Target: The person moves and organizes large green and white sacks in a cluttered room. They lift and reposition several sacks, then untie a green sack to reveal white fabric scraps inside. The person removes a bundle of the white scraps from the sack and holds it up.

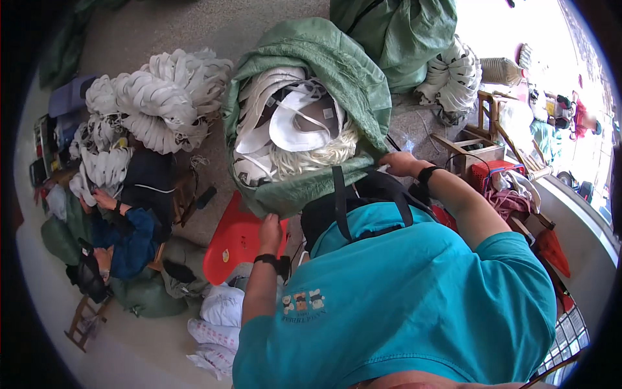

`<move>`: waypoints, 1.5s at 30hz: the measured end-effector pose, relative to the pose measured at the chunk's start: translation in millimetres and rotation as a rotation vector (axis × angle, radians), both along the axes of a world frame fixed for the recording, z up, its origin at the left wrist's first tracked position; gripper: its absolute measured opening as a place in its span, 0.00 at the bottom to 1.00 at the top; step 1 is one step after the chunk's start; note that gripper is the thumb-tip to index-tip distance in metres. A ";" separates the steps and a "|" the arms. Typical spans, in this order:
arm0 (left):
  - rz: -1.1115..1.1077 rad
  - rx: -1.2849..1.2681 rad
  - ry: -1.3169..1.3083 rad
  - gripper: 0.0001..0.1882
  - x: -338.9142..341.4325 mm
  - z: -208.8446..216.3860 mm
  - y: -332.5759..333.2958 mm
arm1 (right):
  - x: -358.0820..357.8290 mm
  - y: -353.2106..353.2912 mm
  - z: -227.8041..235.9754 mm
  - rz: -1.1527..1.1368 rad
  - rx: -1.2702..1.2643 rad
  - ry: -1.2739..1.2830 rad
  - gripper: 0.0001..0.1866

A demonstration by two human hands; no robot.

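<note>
A big green woven sack point(353, 71) stands in front of me, its mouth wide and its rim rolled outward. Inside lie white crescent-shaped pieces that look like sun visors point(283, 126), some with grey parts, beside a bundle of pale cords or straps point(317, 155). My left hand point(271, 228) is closed on the near left edge of the sack. At the near right edge, my right hand point(400, 163) is closed on the sack's fabric, its fingertips partly hidden. Each wrist wears a black band.
Bundled white pieces point(162, 97) are heaped at the left, where a seated co-worker point(133, 227) handles some. A red plastic chair point(236, 243) is by my left arm. Another green sack point(402, 39) stands behind, with a white bundle point(453, 74) and wooden stools point(483, 146) at right.
</note>
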State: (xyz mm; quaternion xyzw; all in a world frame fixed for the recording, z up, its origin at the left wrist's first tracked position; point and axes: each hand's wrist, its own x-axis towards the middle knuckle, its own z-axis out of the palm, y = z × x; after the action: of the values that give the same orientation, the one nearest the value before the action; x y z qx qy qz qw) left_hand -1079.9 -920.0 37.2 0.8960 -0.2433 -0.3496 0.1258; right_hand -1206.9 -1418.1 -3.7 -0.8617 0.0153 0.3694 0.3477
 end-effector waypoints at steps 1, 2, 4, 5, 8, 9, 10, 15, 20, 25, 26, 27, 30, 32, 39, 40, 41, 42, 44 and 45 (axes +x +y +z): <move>0.053 0.046 0.024 0.09 -0.5 -4.2 -9.5 | 6.7 2.9 -4.4 -0.092 0.019 0.077 0.17; 0.106 0.092 0.048 0.10 1.1 -11.8 -22.5 | 15.5 4.3 -9.5 -0.257 0.079 0.096 0.16; 0.226 0.120 0.074 0.12 6.3 -22.2 -34.5 | 37.8 2.8 -11.7 -0.579 0.200 0.133 0.15; 0.290 0.099 0.076 0.12 11.6 -26.1 -38.1 | 49.8 -3.9 -10.0 -0.675 0.168 0.214 0.15; 0.603 -0.024 0.190 0.13 32.5 -43.0 -26.2 | 74.5 -17.1 -13.4 -0.942 0.131 0.243 0.18; 0.732 -0.078 0.246 0.13 34.0 -47.8 -19.4 | 82.0 -24.6 -15.1 -0.975 0.186 0.325 0.19; 0.883 -0.161 0.304 0.14 33.9 -42.4 -21.9 | 87.0 -33.2 -19.2 -1.011 0.236 0.410 0.20; 1.423 -0.473 0.345 0.18 43.3 -0.7 -48.6 | 97.4 -45.7 -47.7 -1.344 0.548 0.371 0.27; 1.410 -0.479 -0.027 0.31 64.3 15.9 -57.8 | 120.4 -49.4 -21.6 -1.365 0.549 0.441 0.32; 1.039 -0.373 0.023 0.44 108.5 47.6 -113.2 | 113.8 -70.1 -30.8 -1.407 0.595 0.315 0.30; 1.016 -0.349 -0.095 0.46 110.8 27.2 -103.3 | 127.5 -64.1 -21.9 -1.372 0.614 0.249 0.29; 1.015 -0.394 -0.096 0.49 116.3 22.2 -112.6 | 139.2 -59.9 -15.8 -1.419 0.611 0.223 0.29; 1.020 -0.432 -0.089 0.56 130.7 17.0 -132.5 | 153.2 -59.9 -29.2 -1.385 0.560 0.139 0.31; 1.027 -0.421 -0.089 0.57 127.7 18.7 -139.2 | 155.0 -51.8 -42.2 -1.270 0.454 0.184 0.30; 0.933 -0.198 -0.092 0.61 134.8 6.6 -151.2 | 189.6 -50.3 -62.8 -1.301 0.249 0.094 0.33; 0.939 -0.114 -0.056 0.62 132.1 10.2 -152.1 | 190.7 -49.1 -65.8 -1.291 0.254 0.128 0.35; 0.916 -0.080 -0.107 0.60 130.0 -3.7 -145.8 | 192.8 -43.7 -69.2 -1.283 0.246 0.142 0.35; 0.893 -0.044 -0.160 0.58 126.3 -24.7 -133.6 | 195.0 -34.8 -72.0 -1.272 0.241 0.159 0.34; 0.827 0.016 -0.058 0.53 130.9 -32.4 -132.2 | 190.6 -36.1 -90.0 -1.299 0.207 0.123 0.31; 0.769 0.048 0.097 0.49 141.4 -20.5 -144.5 | 179.2 -40.0 -110.7 -1.352 0.175 0.072 0.28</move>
State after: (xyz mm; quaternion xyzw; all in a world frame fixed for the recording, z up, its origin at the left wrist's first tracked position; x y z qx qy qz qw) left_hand -938.5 -1064.4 16.7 0.9068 0.1249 -0.3247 0.2380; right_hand -1027.7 -1458.1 -114.4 -0.6185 0.5321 0.0993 0.5696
